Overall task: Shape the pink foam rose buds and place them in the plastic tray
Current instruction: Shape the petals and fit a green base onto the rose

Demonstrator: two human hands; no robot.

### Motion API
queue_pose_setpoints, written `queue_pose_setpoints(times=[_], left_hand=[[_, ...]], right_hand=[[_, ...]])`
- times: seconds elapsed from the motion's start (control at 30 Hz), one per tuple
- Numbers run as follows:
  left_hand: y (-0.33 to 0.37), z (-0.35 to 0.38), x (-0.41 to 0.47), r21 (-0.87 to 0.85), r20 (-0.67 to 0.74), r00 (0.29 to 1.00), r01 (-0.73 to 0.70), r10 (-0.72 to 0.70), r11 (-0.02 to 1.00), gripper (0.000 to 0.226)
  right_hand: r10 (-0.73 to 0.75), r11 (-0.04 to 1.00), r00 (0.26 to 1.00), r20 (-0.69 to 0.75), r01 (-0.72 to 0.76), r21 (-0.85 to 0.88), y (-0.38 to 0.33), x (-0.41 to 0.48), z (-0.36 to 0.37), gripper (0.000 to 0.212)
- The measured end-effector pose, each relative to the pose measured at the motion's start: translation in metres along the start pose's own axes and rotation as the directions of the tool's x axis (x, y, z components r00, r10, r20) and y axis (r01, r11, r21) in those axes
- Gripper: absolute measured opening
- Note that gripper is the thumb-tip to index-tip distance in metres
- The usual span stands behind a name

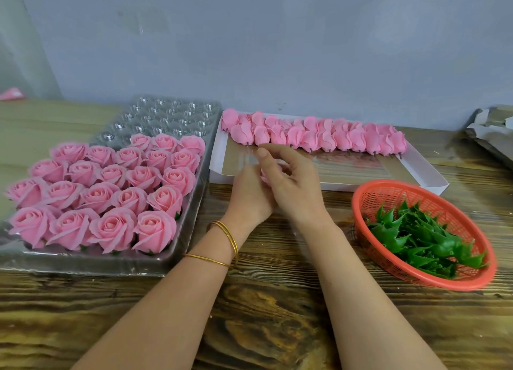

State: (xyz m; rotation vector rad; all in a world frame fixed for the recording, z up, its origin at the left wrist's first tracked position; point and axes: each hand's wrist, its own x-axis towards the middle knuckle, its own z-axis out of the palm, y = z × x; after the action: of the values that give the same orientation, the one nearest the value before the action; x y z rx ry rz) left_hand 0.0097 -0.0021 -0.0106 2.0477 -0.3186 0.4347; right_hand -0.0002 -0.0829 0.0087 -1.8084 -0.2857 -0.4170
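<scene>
You hold one pink bud (268, 177) in both hands, just to the right of the plastic tray (198, 195) and above the wooden table (277, 300). Your left hand (249, 192) is curled round the bud from below, so most of the bud is hidden. Your right hand (293, 182) comes over the top. Its thumb and some fingers seem to pinch the petals, and its first finger sticks up free. I think you are opening the petals now. Do it softly, because foam can tear. Hold the bottom snug with your left hand and peel one petal at a time outward with your right. Turn the bud a little each time, so it ends up round like the open roses (111, 186) in the tray. The near rows of the tray are full, so aim for the empty cups (166, 114) at its far end. Set the rose in straight and do not squash the ones beside it. More closed buds (319, 138) lie in the white box (215, 159) right of the tray. Farther right, a red basket (358, 203) holds green leaves (416, 236).
</scene>
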Motion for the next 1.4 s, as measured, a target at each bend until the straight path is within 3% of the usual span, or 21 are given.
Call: queue_pose_setpoints(times=[0.1, 0.2, 0.27, 0.4, 0.53, 0.67, 0.77, 0.93, 1.07, 1.2, 1.3, 1.4], left_hand=[[-0.003, 0.001, 0.002, 0.041, -0.035, 0.999, -0.005, 0.007, 0.999, 0.035], [-0.003, 0.003, 0.001, 0.01, -0.078, 0.997, 0.025, -0.024, 1.0, 0.04], [-0.002, 0.003, 0.002, -0.062, -0.068, 0.997, 0.035, -0.04, 0.997, 0.032], [-0.009, 0.003, -0.001, -0.137, -0.037, 0.995, 0.084, -0.09, 0.987, 0.015], [-0.004, 0.003, 0.001, -0.212, -0.059, 0.991, 0.108, -0.124, 0.971, 0.018], [-0.003, 0.001, 0.006, -0.082, -0.063, 0.996, 0.059, -0.064, 0.995, 0.025], [-0.003, 0.0, 0.002, -0.1, -0.079, 0.997, 0.007, -0.015, 0.995, 0.029], [0.0, -0.001, 0.001, -0.17, -0.035, 0.998, 0.04, -0.047, 0.985, 0.021], [-0.003, -0.001, 0.005, -0.017, -0.039, 0.994, 0.104, -0.105, 0.994, 0.022], [0.002, -0.002, 0.001, -0.104, -0.019, 0.991, 0.126, -0.129, 0.986, 0.01], [0.006, -0.003, -0.001, -0.11, 0.0, 0.994, 0.109, -0.11, 0.988, 0.011], [0.002, -0.001, 0.0, -0.016, -0.056, 0.994, 0.089, -0.09, 0.996, 0.033]], right_hand=[[-0.058, 0.994, 0.997, 0.051, 0.062, -0.091, 0.004, -0.002, 0.001, 0.025], [-0.025, 0.994, 0.995, 0.1, 0.035, -0.102, 0.007, -0.002, 0.0, 0.025], [0.003, 0.995, 0.993, 0.115, 0.008, -0.102, 0.008, -0.003, 0.0, 0.026], [0.029, 0.994, 0.991, 0.129, -0.015, -0.104, 0.007, -0.005, 0.0, 0.033], [-0.06, 0.994, 0.982, 0.179, 0.075, -0.08, 0.005, -0.006, -0.001, 0.046], [-0.079, 0.989, 0.971, 0.225, 0.105, -0.108, 0.007, -0.006, -0.003, 0.034], [-0.09, 0.976, 0.962, 0.259, 0.138, -0.171, 0.009, -0.005, -0.004, 0.022], [-0.11, 0.957, 0.95, 0.293, 0.181, -0.228, 0.013, -0.003, -0.006, 0.02], [-0.046, 0.994, 0.974, 0.22, 0.067, -0.089, 0.01, -0.002, -0.007, 0.027], [0.062, 0.986, 0.998, 0.015, -0.064, 0.157, 0.008, 0.003, -0.006, 0.04], [0.013, 0.996, 0.999, -0.043, -0.01, 0.084, 0.01, 0.003, -0.005, 0.031], [-0.028, 0.999, 0.999, -0.039, 0.027, -0.023, 0.013, 0.003, -0.002, 0.027]])
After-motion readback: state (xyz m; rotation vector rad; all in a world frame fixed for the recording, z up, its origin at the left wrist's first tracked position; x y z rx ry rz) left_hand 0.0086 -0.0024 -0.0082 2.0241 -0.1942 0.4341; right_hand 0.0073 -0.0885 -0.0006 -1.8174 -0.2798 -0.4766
